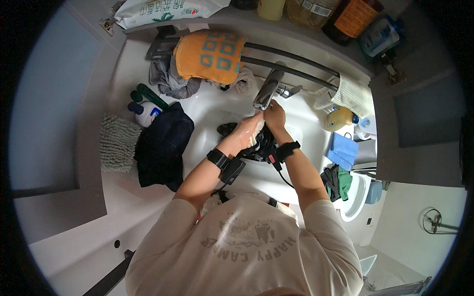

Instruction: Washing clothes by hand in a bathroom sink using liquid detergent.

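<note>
Over the white sink (301,116), both of my hands are together just below the chrome tap (268,91). My left hand (247,130), wet on its back, is closed around a bunched whitish part of a cloth (256,133). Pressed against it, my right hand (275,116) is curled like a fist right beside the spout. What lies inside its fingers is hidden. Beneath my hands a wet black cloth (264,145) is crumpled in the basin. Whether the whitish part belongs to it I cannot tell.
A dark garment (165,143), a grey shaggy mat (118,143) and a white bottle (147,114) lie at left. An orange towel (210,56) hangs on the rail behind. Blue cloths (342,150) and a yellow bottle (339,118) are at right. Bottles line the shelf above.
</note>
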Motion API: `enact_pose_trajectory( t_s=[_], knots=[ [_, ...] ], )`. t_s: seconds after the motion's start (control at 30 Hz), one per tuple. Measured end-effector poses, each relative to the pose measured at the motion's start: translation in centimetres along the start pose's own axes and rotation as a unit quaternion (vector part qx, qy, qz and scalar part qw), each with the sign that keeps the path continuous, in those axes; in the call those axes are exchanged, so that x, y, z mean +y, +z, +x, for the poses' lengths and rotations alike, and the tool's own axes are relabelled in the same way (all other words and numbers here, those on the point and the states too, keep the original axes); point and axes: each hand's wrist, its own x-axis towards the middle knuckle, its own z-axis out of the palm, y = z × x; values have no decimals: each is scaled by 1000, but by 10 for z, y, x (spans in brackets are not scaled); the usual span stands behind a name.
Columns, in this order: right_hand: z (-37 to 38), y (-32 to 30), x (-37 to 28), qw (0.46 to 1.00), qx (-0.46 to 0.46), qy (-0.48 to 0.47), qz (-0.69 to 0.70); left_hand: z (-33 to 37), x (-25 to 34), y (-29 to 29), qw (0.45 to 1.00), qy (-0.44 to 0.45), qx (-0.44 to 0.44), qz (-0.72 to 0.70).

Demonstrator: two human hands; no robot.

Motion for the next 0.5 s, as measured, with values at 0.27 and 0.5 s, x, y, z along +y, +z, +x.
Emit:
enact_pose_trajectory(
  t_s=[0.27,0.5],
  knots=[
    [13,-29,7,882,-118,165,426,-13,44,-61,996,48,-81,-3],
    [-33,-19,-56,937,-168,94,290,13,19,-89,988,124,85,27]
  ],
)
